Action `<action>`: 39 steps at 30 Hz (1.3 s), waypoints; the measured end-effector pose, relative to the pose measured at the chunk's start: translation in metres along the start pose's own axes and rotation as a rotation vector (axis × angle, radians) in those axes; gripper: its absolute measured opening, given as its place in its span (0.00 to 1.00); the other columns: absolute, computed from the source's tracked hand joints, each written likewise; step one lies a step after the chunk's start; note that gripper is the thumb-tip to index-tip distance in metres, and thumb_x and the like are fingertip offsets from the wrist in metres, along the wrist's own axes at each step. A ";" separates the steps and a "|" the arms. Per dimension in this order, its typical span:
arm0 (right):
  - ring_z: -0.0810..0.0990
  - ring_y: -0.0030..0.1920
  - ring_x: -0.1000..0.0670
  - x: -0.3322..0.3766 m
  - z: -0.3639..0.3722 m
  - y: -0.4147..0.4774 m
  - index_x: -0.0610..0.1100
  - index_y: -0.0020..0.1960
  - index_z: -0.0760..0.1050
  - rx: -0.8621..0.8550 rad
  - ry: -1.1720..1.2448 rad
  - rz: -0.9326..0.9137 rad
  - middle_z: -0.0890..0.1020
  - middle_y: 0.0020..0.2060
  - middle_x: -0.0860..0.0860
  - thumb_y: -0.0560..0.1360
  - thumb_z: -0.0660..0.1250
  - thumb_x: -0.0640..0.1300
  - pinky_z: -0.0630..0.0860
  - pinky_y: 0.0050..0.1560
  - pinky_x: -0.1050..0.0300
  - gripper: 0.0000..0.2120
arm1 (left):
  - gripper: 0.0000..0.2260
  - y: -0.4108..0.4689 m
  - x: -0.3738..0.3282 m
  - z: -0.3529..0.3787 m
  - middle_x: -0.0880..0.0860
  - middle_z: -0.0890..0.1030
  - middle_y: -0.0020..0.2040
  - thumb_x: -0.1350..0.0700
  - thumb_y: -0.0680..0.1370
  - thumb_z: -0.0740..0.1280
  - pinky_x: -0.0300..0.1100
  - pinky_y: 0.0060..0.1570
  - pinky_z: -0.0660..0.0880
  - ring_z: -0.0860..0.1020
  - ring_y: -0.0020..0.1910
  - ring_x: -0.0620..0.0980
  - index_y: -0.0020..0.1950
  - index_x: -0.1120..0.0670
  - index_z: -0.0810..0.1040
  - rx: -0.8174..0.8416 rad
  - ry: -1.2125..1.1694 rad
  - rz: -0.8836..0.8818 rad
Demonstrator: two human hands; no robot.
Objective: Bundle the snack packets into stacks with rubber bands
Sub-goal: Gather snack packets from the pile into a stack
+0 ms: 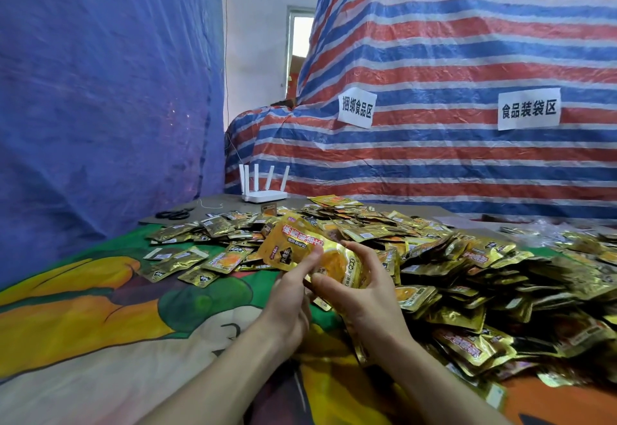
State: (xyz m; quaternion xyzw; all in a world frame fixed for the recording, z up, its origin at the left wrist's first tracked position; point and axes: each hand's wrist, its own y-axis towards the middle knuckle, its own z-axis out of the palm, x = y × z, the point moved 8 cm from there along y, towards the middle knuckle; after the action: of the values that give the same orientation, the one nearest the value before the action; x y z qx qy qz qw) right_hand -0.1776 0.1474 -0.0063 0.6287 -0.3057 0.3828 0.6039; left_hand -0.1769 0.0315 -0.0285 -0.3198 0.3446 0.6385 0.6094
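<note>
Snack packets (310, 254): small stack gripped between left hand (289, 296) and right hand (362, 294), seemingly not yet banded; loose heap (474, 277) right of grip unbundled

Left hand (287, 297), right hand (367, 296) bare; forearms uncovered.

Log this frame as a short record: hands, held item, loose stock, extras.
left hand: grips held packets
right hand: grips the same packets
held packets: gold, raised above cloth; no band visible
pile: loose packets, right of and behind hands
cloth: colourful print, under the hands
router: white, far edge
</note>
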 end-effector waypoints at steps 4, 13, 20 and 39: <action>0.75 0.66 0.56 0.004 -0.001 -0.001 0.62 0.74 0.67 0.012 -0.071 0.036 0.73 0.70 0.58 0.54 0.84 0.55 0.77 0.65 0.53 0.52 | 0.14 0.001 0.005 0.004 0.57 0.86 0.51 0.50 0.70 0.73 0.42 0.39 0.82 0.86 0.47 0.51 0.49 0.58 0.87 0.060 -0.007 -0.034; 0.85 0.50 0.47 0.000 -0.008 0.004 0.53 0.49 0.84 0.032 -0.093 0.121 0.86 0.47 0.48 0.74 0.75 0.42 0.84 0.42 0.52 0.07 | 0.17 0.006 0.005 -0.007 0.65 0.84 0.53 0.52 0.69 0.71 0.54 0.51 0.81 0.84 0.45 0.61 0.51 0.63 0.86 0.079 -0.066 -0.117; 0.87 0.41 0.50 0.006 -0.007 0.004 0.46 0.41 0.84 0.059 -0.096 0.097 0.87 0.39 0.48 0.71 0.75 0.53 0.80 0.37 0.60 0.10 | 0.10 0.003 0.005 0.001 0.59 0.84 0.45 0.54 0.65 0.72 0.50 0.46 0.81 0.83 0.42 0.57 0.42 0.57 0.86 0.177 0.047 -0.068; 0.86 0.50 0.37 0.004 -0.010 0.002 0.47 0.50 0.84 0.368 -0.016 0.327 0.86 0.49 0.39 0.61 0.84 0.50 0.83 0.49 0.43 0.21 | 0.24 0.000 0.014 0.008 0.64 0.83 0.52 0.47 0.69 0.74 0.58 0.56 0.78 0.82 0.47 0.61 0.55 0.65 0.82 0.271 -0.045 -0.212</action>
State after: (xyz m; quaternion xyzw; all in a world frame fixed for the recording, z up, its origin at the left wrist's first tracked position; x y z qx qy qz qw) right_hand -0.1782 0.1570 -0.0026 0.6734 -0.3333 0.5195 0.4069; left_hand -0.1774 0.0455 -0.0357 -0.2551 0.3780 0.5253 0.7184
